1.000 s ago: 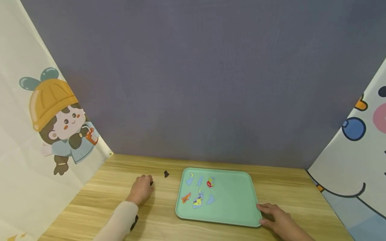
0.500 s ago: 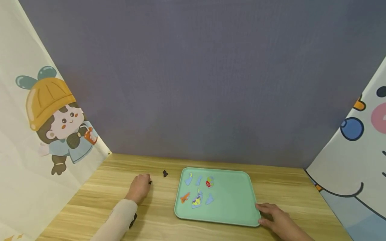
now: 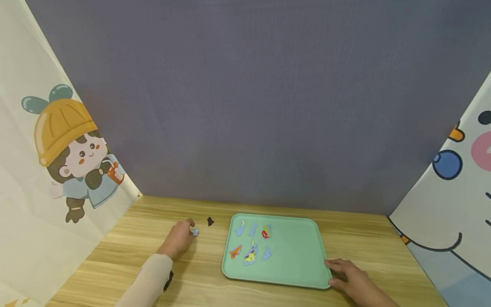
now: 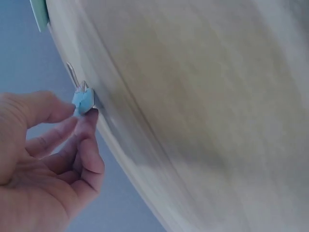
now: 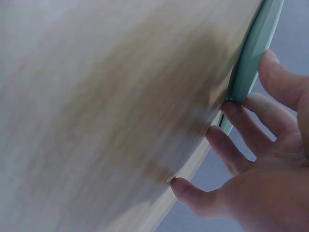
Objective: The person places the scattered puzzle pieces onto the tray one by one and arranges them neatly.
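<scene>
My left hand (image 3: 178, 237), left of the tray, pinches a small light blue puzzle piece (image 3: 195, 232) between thumb and fingertips, low over the table. In the left wrist view the same blue piece (image 4: 84, 100) stands on edge at the tabletop. My right hand (image 3: 350, 277) touches the right edge of a green tray (image 3: 295, 251) near its front corner. Its fingers (image 5: 231, 147) are spread, the thumb against the rim and other fingertips down at the wood. Several flat puzzle pieces with coloured pictures lie in the tray's left half, among them an orange one (image 3: 235, 252) and a yellow-and-purple one (image 3: 251, 254).
A small dark piece (image 3: 210, 221) lies on the wooden table (image 3: 207, 290) between the left hand and the tray. Behind the table rises a grey-purple panel (image 3: 249, 106). Printed cloths with cartoon figures hang at the left (image 3: 23, 170) and right.
At the left fingertips the puzzle piece showed a dark side; now its light blue side shows and the fingers have opened out somewhat. The right hand stays at the tray's edge.
</scene>
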A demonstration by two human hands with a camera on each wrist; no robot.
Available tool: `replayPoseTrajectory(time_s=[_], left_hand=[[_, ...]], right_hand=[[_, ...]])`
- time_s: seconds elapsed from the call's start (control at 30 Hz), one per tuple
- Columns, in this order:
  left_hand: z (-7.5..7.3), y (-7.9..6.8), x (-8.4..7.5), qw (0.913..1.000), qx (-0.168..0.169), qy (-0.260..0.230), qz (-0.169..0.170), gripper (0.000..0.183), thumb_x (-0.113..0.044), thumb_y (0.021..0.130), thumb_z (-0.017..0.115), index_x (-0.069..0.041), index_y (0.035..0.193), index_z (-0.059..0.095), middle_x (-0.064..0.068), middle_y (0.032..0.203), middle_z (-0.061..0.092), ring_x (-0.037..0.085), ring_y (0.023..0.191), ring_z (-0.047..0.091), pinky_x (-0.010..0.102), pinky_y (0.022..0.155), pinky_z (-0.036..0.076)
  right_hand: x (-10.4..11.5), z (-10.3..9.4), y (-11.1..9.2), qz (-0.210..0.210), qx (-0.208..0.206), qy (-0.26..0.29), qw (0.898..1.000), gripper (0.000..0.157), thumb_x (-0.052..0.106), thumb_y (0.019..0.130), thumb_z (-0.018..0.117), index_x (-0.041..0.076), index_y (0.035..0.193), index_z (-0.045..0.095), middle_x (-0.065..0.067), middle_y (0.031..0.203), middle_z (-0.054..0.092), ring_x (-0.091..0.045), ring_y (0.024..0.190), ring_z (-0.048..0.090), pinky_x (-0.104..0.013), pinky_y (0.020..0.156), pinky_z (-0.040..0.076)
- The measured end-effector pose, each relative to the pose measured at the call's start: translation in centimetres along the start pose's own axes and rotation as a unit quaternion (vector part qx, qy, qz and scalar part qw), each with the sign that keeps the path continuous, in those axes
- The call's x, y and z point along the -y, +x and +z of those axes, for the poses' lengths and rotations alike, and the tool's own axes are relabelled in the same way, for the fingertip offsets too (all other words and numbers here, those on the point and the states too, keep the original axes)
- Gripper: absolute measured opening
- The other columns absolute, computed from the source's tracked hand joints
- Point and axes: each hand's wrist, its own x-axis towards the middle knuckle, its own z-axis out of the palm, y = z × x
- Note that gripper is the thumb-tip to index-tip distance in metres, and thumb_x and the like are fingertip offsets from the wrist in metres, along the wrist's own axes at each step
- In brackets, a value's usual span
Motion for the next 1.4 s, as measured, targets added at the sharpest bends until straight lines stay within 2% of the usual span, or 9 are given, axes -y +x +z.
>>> replayPoseTrajectory(time_s=[0.3, 0.43, 0.57, 0.77, 1.07, 1.23, 1.4], left_hand=[[0.1, 0.0, -0.1, 0.9991, 0.015, 0.037, 0.012, 0.028, 0.003, 0.08, 0.069, 0.007, 0.105, 0.059, 0.006, 0.071, 0.055, 0.015, 0.058, 0.049, 0.029, 0.052, 0.044], [0.4, 0.1, -0.4, 0.9993, 0.017, 0.031, 0.01, 0.028, 0.004, 0.078, 0.069, 0.007, 0.105, 0.06, 0.005, 0.069, 0.054, 0.015, 0.055, 0.048, 0.028, 0.05, 0.043], [0.7, 0.3, -0.7, 0.9995, 0.019, 0.004, 0.023, 0.026, 0.003, 0.076, 0.071, 0.002, 0.101, 0.061, 0.006, 0.076, 0.059, 0.015, 0.063, 0.054, 0.028, 0.053, 0.046], [1.4, 0.7, -1.7, 0.9961, 0.005, -0.011, 0.087, 0.024, 0.001, 0.073, 0.075, -0.007, 0.091, 0.063, 0.001, 0.079, 0.062, 0.015, 0.074, 0.059, 0.031, 0.064, 0.05], [2.0, 1.2, -5.0, 0.9833, -0.024, -0.023, 0.179, 0.02, 0.003, 0.073, 0.074, -0.006, 0.089, 0.066, 0.0, 0.082, 0.06, 0.013, 0.074, 0.057, 0.025, 0.064, 0.05], [2.3, 1.3, -7.3, 0.973, -0.019, -0.038, 0.227, 0.018, 0.001, 0.076, 0.074, -0.004, 0.091, 0.066, 0.002, 0.084, 0.061, 0.015, 0.075, 0.058, 0.025, 0.065, 0.05], [3.0, 1.6, -9.5, 0.9657, -0.009, -0.037, 0.257, 0.018, 0.001, 0.077, 0.073, -0.004, 0.094, 0.067, 0.001, 0.086, 0.061, 0.016, 0.076, 0.058, 0.024, 0.065, 0.05]], right_hand=[[-0.1, 0.1, -0.3, -0.002, -0.016, -0.003, 1.0, 0.061, 0.038, 0.077, 0.073, 0.008, 0.128, 0.059, -0.014, 0.13, 0.053, -0.043, 0.12, 0.044, -0.077, 0.082, 0.025], [-0.1, 0.0, -0.3, -0.005, -0.013, -0.003, 1.0, 0.062, 0.039, 0.077, 0.072, 0.007, 0.128, 0.058, -0.014, 0.129, 0.053, -0.044, 0.12, 0.044, -0.076, 0.082, 0.026], [-0.2, 0.0, -0.4, -0.01, -0.012, -0.01, 1.0, 0.06, 0.037, 0.079, 0.071, 0.007, 0.129, 0.058, -0.015, 0.13, 0.053, -0.043, 0.12, 0.044, -0.074, 0.082, 0.028], [-0.1, 0.0, -0.4, -0.012, -0.019, -0.004, 1.0, 0.061, 0.038, 0.079, 0.071, 0.007, 0.129, 0.058, -0.014, 0.129, 0.053, -0.043, 0.12, 0.044, -0.075, 0.083, 0.027], [0.1, 0.0, -0.5, -0.026, -0.023, -0.007, 0.999, 0.059, 0.037, 0.08, 0.071, 0.006, 0.129, 0.058, -0.014, 0.129, 0.054, -0.043, 0.119, 0.044, -0.072, 0.085, 0.03], [-0.1, 0.1, -0.5, -0.053, -0.026, 0.004, 0.998, 0.058, 0.035, 0.082, 0.07, 0.002, 0.129, 0.057, -0.015, 0.129, 0.053, -0.043, 0.12, 0.044, -0.063, 0.091, 0.035], [-0.1, 0.1, -0.6, -0.061, -0.027, 0.009, 0.998, 0.059, 0.036, 0.083, 0.069, 0.001, 0.129, 0.056, -0.016, 0.13, 0.052, -0.044, 0.12, 0.043, -0.061, 0.093, 0.036]])
